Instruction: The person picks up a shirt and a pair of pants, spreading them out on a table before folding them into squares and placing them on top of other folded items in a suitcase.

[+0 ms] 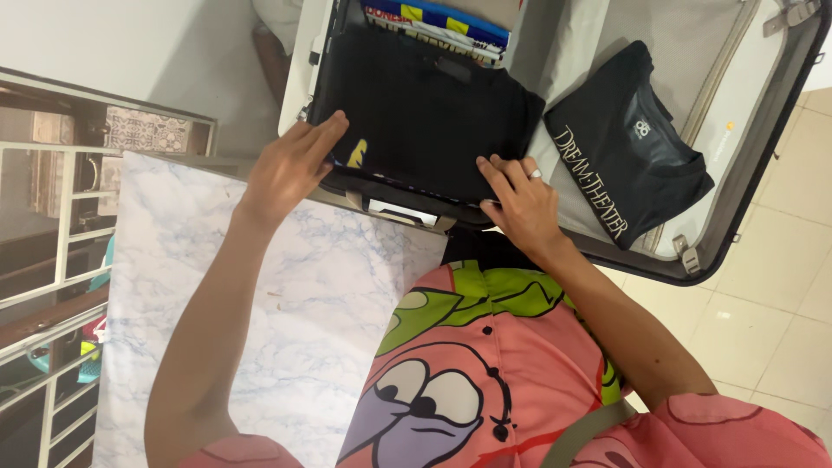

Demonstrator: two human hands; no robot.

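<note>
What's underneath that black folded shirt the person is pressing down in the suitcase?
Under the black folded shirt, a yellow-and-blue edge peeks out near the left hand, and colourful folded clothes show beyond it. The rest of the pile is covered.

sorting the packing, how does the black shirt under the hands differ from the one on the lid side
The black garment under the hands lies in the suitcase's packed half, on other clothes, with both hands on it. The folded black t-shirt lies alone on the grey lining, untouched, pale lettering showing. Both are dark and folded.

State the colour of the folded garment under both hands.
Black garment, seen in the head view.
</note>
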